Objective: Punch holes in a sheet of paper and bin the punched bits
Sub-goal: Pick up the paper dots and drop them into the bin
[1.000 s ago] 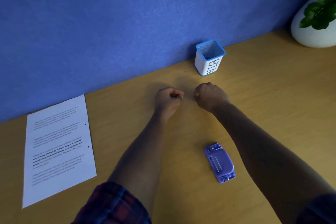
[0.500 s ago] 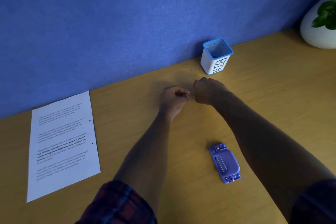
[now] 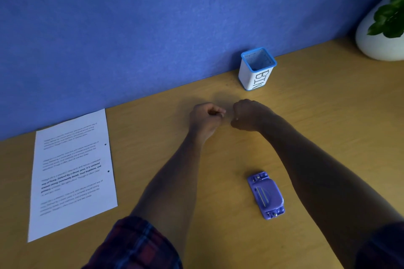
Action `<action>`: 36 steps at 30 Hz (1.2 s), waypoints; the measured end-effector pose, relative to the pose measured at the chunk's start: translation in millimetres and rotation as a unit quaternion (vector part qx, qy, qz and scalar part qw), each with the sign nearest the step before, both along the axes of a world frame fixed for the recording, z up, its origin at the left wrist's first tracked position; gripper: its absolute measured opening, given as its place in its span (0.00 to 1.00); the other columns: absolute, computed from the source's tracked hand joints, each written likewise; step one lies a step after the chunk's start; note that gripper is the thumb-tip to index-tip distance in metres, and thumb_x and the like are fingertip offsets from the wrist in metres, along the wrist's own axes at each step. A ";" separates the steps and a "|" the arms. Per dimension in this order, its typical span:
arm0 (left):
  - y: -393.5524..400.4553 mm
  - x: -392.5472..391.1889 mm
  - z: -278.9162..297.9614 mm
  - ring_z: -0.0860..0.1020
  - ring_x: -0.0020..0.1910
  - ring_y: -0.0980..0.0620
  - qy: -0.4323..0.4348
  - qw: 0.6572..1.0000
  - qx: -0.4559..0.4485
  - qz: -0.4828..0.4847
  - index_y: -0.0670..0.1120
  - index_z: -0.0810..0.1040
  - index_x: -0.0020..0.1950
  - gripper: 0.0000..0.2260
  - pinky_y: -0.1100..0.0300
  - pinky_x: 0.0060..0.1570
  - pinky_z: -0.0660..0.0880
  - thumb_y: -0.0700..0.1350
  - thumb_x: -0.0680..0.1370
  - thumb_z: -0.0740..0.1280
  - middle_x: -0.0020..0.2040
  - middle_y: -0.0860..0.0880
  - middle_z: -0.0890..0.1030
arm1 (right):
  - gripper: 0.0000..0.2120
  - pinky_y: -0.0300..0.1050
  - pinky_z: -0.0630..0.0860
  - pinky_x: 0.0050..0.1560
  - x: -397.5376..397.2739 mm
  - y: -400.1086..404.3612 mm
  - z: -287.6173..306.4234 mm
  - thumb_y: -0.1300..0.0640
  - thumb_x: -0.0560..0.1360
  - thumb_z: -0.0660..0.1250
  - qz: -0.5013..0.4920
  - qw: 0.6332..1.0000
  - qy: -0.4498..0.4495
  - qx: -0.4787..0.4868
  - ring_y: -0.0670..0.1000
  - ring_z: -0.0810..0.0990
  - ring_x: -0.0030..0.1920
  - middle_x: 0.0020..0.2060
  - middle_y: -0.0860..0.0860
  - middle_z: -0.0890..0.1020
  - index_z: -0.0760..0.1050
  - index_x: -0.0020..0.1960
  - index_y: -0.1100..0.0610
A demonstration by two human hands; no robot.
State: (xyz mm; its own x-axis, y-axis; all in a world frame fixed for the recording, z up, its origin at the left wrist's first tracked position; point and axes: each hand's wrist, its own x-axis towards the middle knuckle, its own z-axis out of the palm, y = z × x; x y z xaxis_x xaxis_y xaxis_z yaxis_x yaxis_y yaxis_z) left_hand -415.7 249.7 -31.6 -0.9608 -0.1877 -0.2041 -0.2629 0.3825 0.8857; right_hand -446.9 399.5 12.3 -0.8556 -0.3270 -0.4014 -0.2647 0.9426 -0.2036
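Observation:
My left hand [image 3: 205, 119] hovers low over the middle of the wooden desk [image 3: 328, 129], fingers curled and thumb tip against the fingertips; nothing shows between them. Just to its right, my right hand [image 3: 248, 116] is curled too, and a tiny white punched bit [image 3: 237, 118] shows at its thumb side. The white bin [image 3: 255, 72] with a blue rim and "BIN" on its side stands just beyond the hands against the blue wall. The printed sheet of paper [image 3: 72, 172] lies flat at the left with two holes along its right edge. The purple hole punch [image 3: 266, 195] lies near my right forearm.
A white plant pot [image 3: 378, 39] with green leaves stands at the far right corner of the desk. The blue wall panel [image 3: 153, 28] runs along the desk's back edge.
Both hands stay curled in nearly the same spot in front of the bin. Only the view has shifted slightly.

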 end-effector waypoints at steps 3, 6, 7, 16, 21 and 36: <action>-1.6 -2.5 -0.8 0.85 0.44 0.57 -0.002 1.000 0.015 0.002 0.47 0.86 0.44 0.03 0.59 0.47 0.83 0.39 0.74 0.75 0.42 0.53 0.87 | 0.09 0.44 0.74 0.36 -2.7 10.4 7.7 0.51 0.72 0.69 -0.121 0.978 0.001 -0.167 0.51 0.79 0.44 0.42 0.52 0.79 0.75 0.45 0.56; -2.1 -5.6 -0.1 0.86 0.45 0.55 0.012 1.000 0.028 0.000 0.47 0.87 0.43 0.05 0.58 0.48 0.83 0.38 0.74 0.75 0.43 0.52 0.87 | 0.06 0.42 0.76 0.37 -2.2 18.8 22.8 0.55 0.71 0.70 -0.199 0.932 0.027 -0.302 0.52 0.81 0.42 0.38 0.52 0.83 0.77 0.41 0.57; -1.5 -7.2 1.1 0.86 0.44 0.55 0.018 0.999 0.031 0.001 0.48 0.87 0.43 0.05 0.58 0.48 0.83 0.38 0.73 0.75 0.42 0.52 0.87 | 0.06 0.44 0.77 0.38 -2.1 20.6 28.6 0.55 0.71 0.70 -0.211 0.919 0.032 -0.333 0.52 0.83 0.42 0.36 0.53 0.84 0.77 0.40 0.58; 28.8 -50.4 44.7 0.83 0.42 0.56 0.082 0.994 0.066 0.010 0.45 0.87 0.45 0.05 0.61 0.48 0.80 0.36 0.73 0.73 0.42 0.50 0.87 | 0.06 0.47 0.82 0.35 -48.2 39.5 55.8 0.57 0.65 0.68 -0.343 0.830 0.155 -0.412 0.54 0.84 0.35 0.32 0.52 0.80 0.70 0.35 0.54; 53.5 -85.1 77.1 0.85 0.44 0.58 0.110 0.994 0.011 0.025 0.47 0.88 0.46 0.07 0.66 0.47 0.78 0.39 0.73 0.72 0.43 0.53 0.88 | 0.04 0.26 0.66 0.26 -66.6 51.3 59.4 0.62 0.68 0.67 -0.337 0.824 0.236 -0.388 0.42 0.74 0.32 0.36 0.46 0.78 0.75 0.42 0.55; 81.6 -119.4 91.2 0.85 0.46 0.54 0.090 0.990 -0.093 0.046 0.46 0.87 0.48 0.06 0.61 0.43 0.81 0.37 0.75 0.72 0.47 0.51 0.87 | 0.12 0.30 0.69 0.34 -82.5 60.4 42.7 0.66 0.74 0.63 -0.299 0.850 0.322 -0.292 0.52 0.84 0.45 0.47 0.54 0.86 0.83 0.52 0.59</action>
State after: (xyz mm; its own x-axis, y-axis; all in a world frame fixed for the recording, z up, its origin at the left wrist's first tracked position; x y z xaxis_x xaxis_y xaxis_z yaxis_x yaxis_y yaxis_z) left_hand -535.1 331.3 59.7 -0.9556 -0.2943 0.0157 -0.1481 0.5256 0.8377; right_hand -529.4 459.9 55.0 -0.9199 0.2605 0.2933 -0.0078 0.7354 -0.6776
